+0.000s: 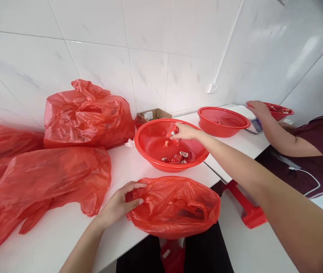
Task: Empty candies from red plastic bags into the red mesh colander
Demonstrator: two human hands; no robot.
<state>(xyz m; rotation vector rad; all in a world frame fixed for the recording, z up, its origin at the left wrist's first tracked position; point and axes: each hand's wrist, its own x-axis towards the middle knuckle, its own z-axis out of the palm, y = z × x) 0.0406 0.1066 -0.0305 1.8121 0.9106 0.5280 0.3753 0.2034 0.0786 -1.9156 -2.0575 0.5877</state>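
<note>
My right hand reaches over a red plastic colander, its fingers pinched on a small red wrapped packet with a white patch. Inside the colander lie several small wrapped pieces, red and white, and one orange-red wrapped piece. Closer to me, a red plastic bag sits at the table edge with its mouth up; its contents cannot be made out. My left hand rests against the bag's left rim, thumb and fingers apart.
Full red plastic bags stand at the left by the tiled wall. Behind the colander is a cardboard box, with a crumpled tissue nearby. A second red colander stands to the right. There, a co-worker's hand touches another red basket.
</note>
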